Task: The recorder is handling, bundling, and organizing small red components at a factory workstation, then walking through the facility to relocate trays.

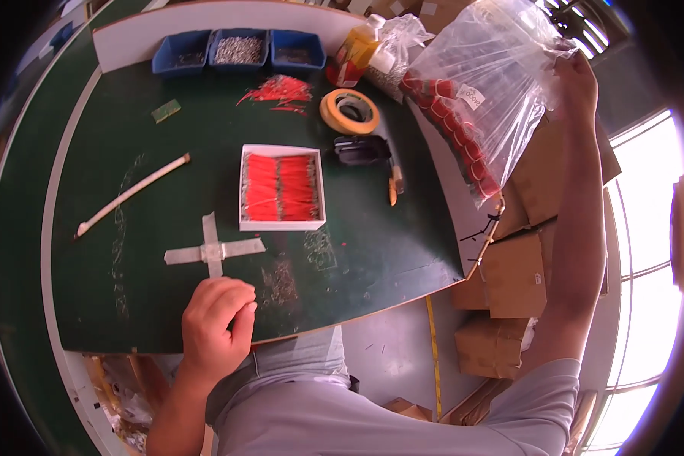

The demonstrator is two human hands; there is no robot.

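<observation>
At the upper right my right hand [577, 80] grips the gathered top of a clear plastic bag [494, 64] with a small white label. Bundles of red pieces [456, 133] lie in a row along the bag's lower left side. My left hand [219, 323] is curled into a loose fist at the near table edge, and nothing shows in it. Just beyond it, a cross of pale tape [213, 249] is stuck on the green table [152, 296]. A white box [281, 226] farther off contains two rows of thin red pieces [262, 186] with metallic ends.
Along the back stand three blue bins [239, 52], beside loose red strips [281, 90]. A yellow-and-red bottle [355, 53], tape rolls [349, 112], a black tray [361, 150] and a small brush [394, 186] sit at right. A pale stick [133, 194] lies left; cardboard boxes [513, 273] are stacked beyond the table.
</observation>
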